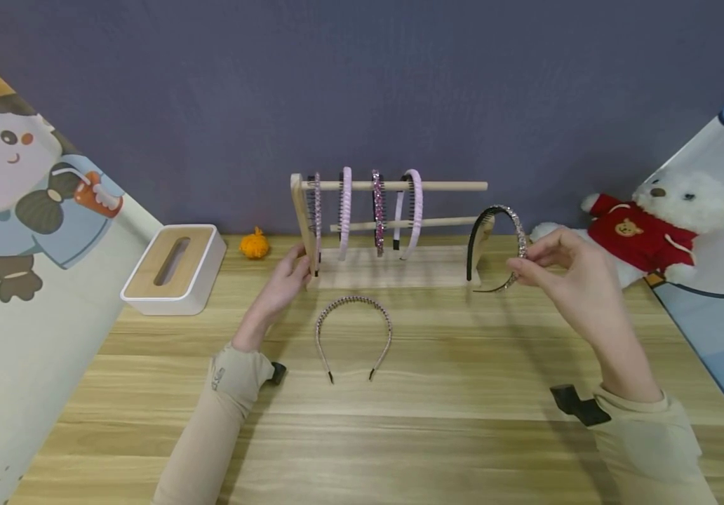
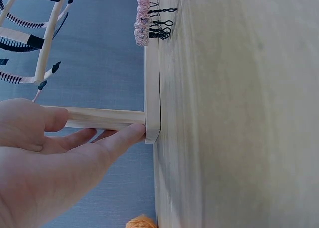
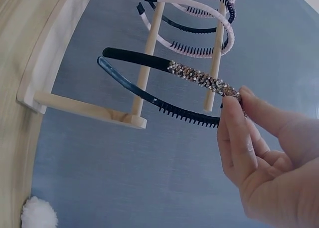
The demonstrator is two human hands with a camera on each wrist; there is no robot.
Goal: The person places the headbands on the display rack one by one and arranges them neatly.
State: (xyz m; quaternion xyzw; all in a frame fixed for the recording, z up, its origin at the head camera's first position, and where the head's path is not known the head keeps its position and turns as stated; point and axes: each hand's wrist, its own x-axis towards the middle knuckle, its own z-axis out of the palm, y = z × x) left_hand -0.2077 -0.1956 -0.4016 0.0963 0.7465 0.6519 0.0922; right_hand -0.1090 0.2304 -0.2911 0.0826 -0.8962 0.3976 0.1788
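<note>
My right hand pinches a glittery rhinestone headband between thumb and fingers, at the right end of the wooden headband rack. In the right wrist view, this headband's black ends point toward the rack's short post, and its inner side carries comb teeth. At the rack's left side, my left hand holds the upright low down, near the base. Several headbands hang over the rods, among them a pale lilac one and a pink sequined one. A thin beaded headband lies on the table before the rack.
A white tissue box with a wooden lid stands at the left, beside a small orange figure. On the right sits a white teddy bear in a red sweater. A dark wall rises behind the rack.
</note>
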